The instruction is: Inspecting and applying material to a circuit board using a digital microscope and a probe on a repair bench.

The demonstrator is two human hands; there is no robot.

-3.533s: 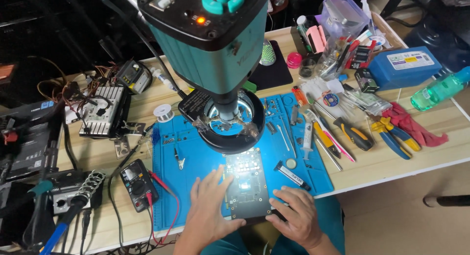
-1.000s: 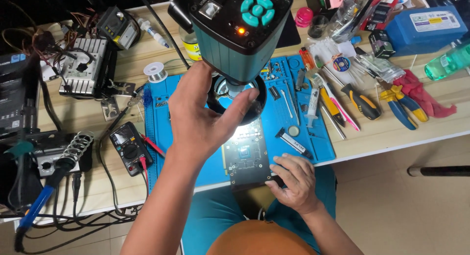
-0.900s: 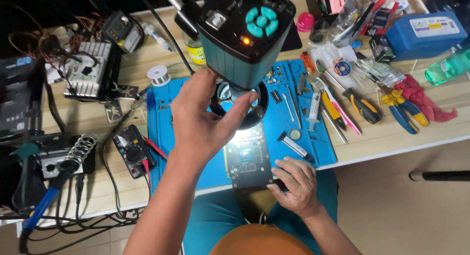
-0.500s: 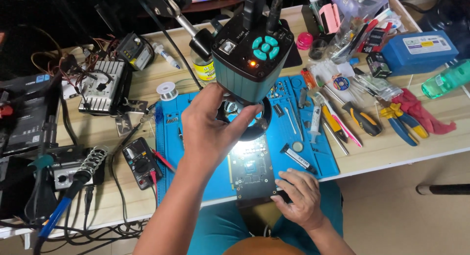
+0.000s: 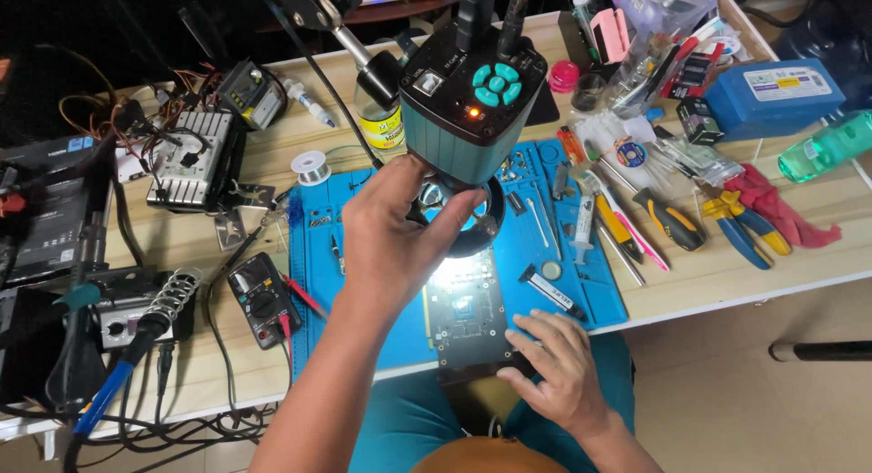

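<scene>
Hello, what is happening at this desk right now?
A person sits at a wooden workbench. The left hand grips the lower part of the teal microscope camera mounted above a blue work mat. The right hand rests on the edge of a dark circuit board, lit from above, lying on the mat's front edge.

Bare blue mat (image 5: 318, 291) left of the circuit board (image 5: 468, 323); microscope head (image 5: 468, 101) overhead, tools rightward.
</scene>
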